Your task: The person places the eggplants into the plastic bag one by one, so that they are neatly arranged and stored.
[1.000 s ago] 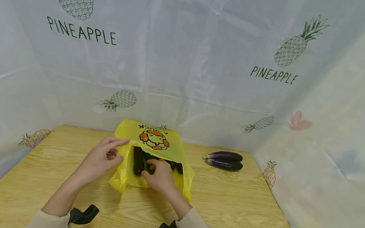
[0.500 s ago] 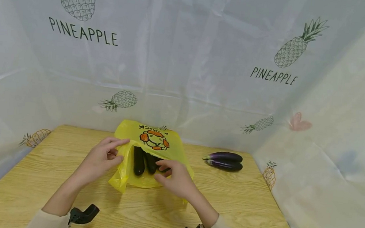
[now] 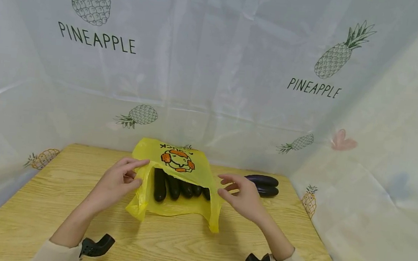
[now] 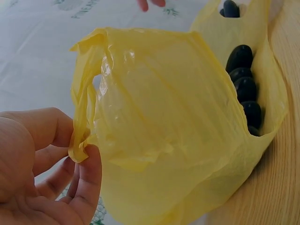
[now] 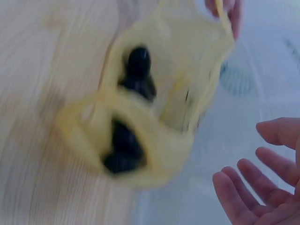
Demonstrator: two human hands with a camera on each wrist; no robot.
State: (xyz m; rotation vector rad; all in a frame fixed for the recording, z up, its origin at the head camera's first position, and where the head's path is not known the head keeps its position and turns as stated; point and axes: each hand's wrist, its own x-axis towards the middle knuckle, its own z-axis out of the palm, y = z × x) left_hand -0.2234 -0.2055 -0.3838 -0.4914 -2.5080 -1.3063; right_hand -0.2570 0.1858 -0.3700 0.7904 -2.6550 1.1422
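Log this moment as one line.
left hand: pinches yellow bag handle | right hand: open, beside bag | eggplants: in bag | two eggplants: on table

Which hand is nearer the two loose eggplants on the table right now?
Right. The right hand hovers open just in front of the loose eggplants, partly covering them. The left hand is across the yellow bag, pinching its handle.
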